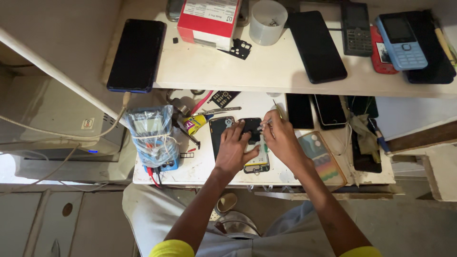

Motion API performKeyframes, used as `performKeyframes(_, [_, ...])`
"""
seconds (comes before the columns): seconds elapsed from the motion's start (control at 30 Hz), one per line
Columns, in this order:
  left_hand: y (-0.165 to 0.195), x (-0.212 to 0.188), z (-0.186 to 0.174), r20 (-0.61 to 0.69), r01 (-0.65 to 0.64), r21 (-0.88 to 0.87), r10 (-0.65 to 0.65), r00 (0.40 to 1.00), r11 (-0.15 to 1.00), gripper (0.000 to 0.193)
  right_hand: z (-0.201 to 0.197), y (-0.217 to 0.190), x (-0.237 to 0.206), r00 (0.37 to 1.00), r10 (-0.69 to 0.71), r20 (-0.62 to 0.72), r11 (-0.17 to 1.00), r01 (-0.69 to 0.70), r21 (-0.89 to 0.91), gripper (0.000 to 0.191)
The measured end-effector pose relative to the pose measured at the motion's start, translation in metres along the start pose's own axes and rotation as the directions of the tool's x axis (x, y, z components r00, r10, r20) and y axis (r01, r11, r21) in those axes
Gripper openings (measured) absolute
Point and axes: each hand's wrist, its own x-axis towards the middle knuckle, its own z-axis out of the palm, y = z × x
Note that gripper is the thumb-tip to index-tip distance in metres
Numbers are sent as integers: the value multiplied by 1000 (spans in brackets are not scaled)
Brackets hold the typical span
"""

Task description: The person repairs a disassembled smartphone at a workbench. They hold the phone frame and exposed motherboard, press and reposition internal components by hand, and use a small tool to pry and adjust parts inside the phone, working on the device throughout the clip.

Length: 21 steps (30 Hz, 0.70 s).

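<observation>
From my feed I saw both hands low over the white workbench (200, 166), meeting above an opened phone (254, 159) lying flat at the middle of the bench. The left hand (233, 150) pressed down on it with spread fingers, its fingertips on a dark cover piece (251, 127) at the phone's upper end; it was bracing rather than clenched around anything. The right hand (281, 138) was pinched on thin metal tweezers (275, 110), whose upper end poked out above the knuckles while the tips sat near the dark piece. What the tips touched I could not make out, since the fingers covered that spot. Most of the phone's inside was hidden under the two hands; only its lower edge showed clearly.

Just left of the phone lay a dark back panel (220, 131), partly under the left thumb. A yellow glue tube (199, 123) lay near it, and a blue meter in a plastic bag (153, 138) stood at the bench's left edge. A rainbow-patterned phone case (321, 157) sat right of the right wrist. On the upper shelf (266, 71) were a black phone (136, 54), a red-and-white box (209, 21) cut off at the top of the frame, and a light blue keypad phone (401, 42).
</observation>
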Motion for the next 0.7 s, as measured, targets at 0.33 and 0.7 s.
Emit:
performKeyframes(0.33, [2, 1, -1, 1, -4, 16, 4, 1000, 1000, 52, -3, -9, 0, 1000, 7, -10, 1000, -7, -10, 15])
performKeyframes(0.7, [1, 0, -1, 0, -8, 10, 8, 1000, 1000, 52, -3, 4, 12, 996, -88, 14, 996, 87, 17, 13])
